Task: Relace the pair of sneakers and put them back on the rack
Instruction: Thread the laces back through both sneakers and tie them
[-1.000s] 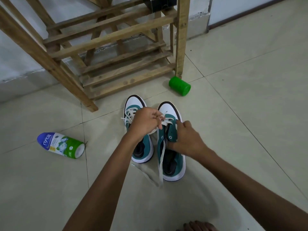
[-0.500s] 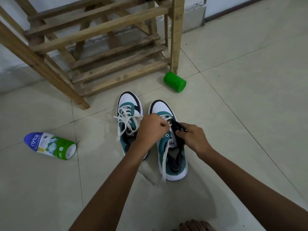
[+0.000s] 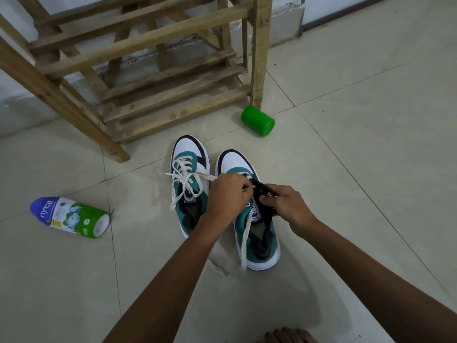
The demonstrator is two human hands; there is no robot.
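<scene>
pinching the lace (image 3: 243, 240) in left grip (image 3: 228, 196) — right grip (image 3: 284, 205) clutching right sneaker's (image 3: 249, 214) eyelet flap

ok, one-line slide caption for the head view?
Both hands lacing the right sneaker beside its laced mate, below the wooden rack.

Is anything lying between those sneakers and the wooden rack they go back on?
Nothing visible does. The floor between the two sneakers and the rack is bare tile. The green cap lies off to the right by the rack's leg, the powder bottle far left.

Left hand (image 3: 228, 195), right hand (image 3: 284, 204), fingers curled.
</scene>
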